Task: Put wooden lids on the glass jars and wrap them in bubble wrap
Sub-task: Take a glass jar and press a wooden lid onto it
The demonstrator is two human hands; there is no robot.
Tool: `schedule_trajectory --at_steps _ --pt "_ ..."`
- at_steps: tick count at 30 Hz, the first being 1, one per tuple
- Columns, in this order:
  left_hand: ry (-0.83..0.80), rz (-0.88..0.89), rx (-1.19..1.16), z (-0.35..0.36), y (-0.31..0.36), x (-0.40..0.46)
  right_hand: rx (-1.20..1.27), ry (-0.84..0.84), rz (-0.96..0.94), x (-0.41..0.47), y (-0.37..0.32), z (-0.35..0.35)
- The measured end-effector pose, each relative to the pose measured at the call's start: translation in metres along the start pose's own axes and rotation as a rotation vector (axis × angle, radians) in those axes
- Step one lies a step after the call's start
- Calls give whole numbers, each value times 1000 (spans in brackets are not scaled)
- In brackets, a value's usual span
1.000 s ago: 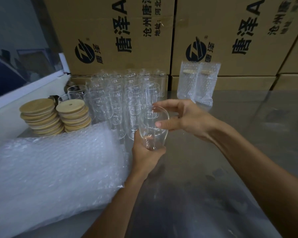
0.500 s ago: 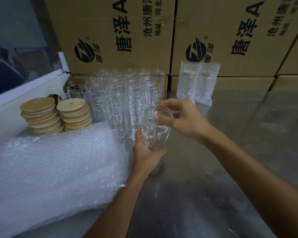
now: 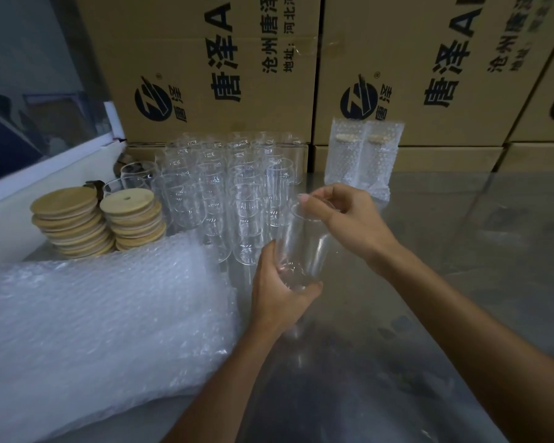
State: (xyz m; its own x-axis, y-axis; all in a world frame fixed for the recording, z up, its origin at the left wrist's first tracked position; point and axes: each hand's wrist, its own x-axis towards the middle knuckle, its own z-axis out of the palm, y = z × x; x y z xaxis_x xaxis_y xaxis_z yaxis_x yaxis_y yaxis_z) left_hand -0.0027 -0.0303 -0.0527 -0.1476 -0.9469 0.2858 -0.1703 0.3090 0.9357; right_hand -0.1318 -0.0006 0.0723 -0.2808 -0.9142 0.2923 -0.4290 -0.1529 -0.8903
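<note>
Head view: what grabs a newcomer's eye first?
The clear glass jar held mid-frame: left hand grips its base, right hand pinches its rim. Behind it stands a cluster of empty jars, with two stacks of wooden lids to the left and a bubble wrap pile in front.

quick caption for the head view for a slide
Both hands hold one lidless glass jar, left hand at its base, right hand at its rim, beside wooden lids and bubble wrap.

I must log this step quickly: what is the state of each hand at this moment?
Left hand: closed round the base of the glass jar, holding it.
Right hand: fingers pinching the same jar's rim.
</note>
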Motion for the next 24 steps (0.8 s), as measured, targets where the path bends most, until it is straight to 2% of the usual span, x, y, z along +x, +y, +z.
schedule_trajectory --at_steps 5,8,14,17,20,24 --pt "-164 26 -186 2 16 -8 -40 34 -116 -5 4 -3" --pt "-280 36 -324 3 33 -9 28 20 -96 -8 8 -7" --pt "-397 -266 -664 8 69 0 76 -149 -60 -11 6 -9" --pt "-423 -377 -804 4 77 10 39 -175 -64 -12 9 -13" --pt "-400 -505 -795 2 82 19 -9 -205 -123 -17 13 -15" --pt "-397 -624 -838 6 87 19 -96 -140 -236 -18 15 -14"
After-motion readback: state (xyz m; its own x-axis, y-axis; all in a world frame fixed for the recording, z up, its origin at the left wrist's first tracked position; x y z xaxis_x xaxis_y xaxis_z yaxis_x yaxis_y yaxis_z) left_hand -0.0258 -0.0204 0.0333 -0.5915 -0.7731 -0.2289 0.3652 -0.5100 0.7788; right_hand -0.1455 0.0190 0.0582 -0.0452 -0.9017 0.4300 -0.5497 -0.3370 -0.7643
